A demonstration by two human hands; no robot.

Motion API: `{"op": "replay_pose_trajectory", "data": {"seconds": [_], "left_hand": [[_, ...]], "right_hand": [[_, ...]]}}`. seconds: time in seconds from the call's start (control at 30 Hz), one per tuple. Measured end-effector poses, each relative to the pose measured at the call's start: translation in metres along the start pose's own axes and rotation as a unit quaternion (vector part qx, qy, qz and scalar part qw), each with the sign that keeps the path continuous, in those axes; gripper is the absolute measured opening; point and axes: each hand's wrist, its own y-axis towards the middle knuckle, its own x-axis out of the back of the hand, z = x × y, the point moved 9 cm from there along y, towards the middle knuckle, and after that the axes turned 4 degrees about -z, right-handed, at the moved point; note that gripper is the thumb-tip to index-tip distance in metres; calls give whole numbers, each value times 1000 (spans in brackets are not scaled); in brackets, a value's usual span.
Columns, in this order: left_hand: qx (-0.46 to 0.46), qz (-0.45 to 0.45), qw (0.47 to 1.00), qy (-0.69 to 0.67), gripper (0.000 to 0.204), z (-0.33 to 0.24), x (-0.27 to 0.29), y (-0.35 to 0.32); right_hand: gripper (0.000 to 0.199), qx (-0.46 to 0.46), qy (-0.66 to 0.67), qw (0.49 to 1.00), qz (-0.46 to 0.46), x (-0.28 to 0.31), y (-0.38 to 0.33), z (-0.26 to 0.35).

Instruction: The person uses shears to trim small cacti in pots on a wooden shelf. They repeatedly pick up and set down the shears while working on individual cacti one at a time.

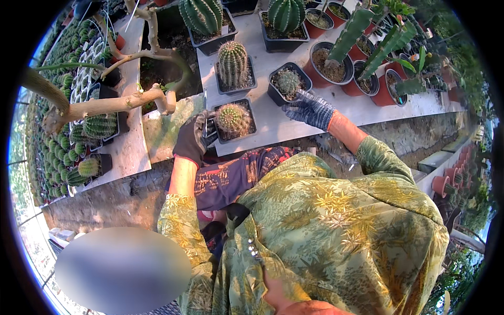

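Note:
My left hand (193,137), in a dark glove, is at the left edge of a square black pot. Its fingers close on the rim. In that pot stands a round cactus (231,118) with reddish-yellow spines. My right hand (311,111), in a grey-and-blue knitted glove, holds the near right side of another square black pot (275,96). This one bears a small, pale green round cactus (287,83). Its fingertips are partly hidden against the pot. Both pots stand upright on the pale board (273,126).
A taller ribbed cactus (232,64) stands behind the left pot, with larger cacti at the back. Red-brown pots (329,64) with flat-stemmed cacti crowd the right. A thick bare branch (115,106) juts in from the left, above a bench of many small cacti (60,152).

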Motion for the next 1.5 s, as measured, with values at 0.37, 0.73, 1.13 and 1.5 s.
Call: {"op": "replay_pose_trajectory", "data": {"seconds": [0.37,0.73,1.13,1.5], "left_hand": [[5,-17,999,-39,31,6,6,-6],[45,-21,997,-64,28,9,7,4],[47,-1,994,-103,31,16,7,5],[50,-11,998,-40,29,30,-27,-1]], "right_hand": [[39,78,80,994,-2,-35,42,26],[37,-6,-27,999,-33,5,31,-10],[35,-107,-204,973,-1,-51,47,-75],[23,-76,-144,981,-102,-30,24,-58]]}}
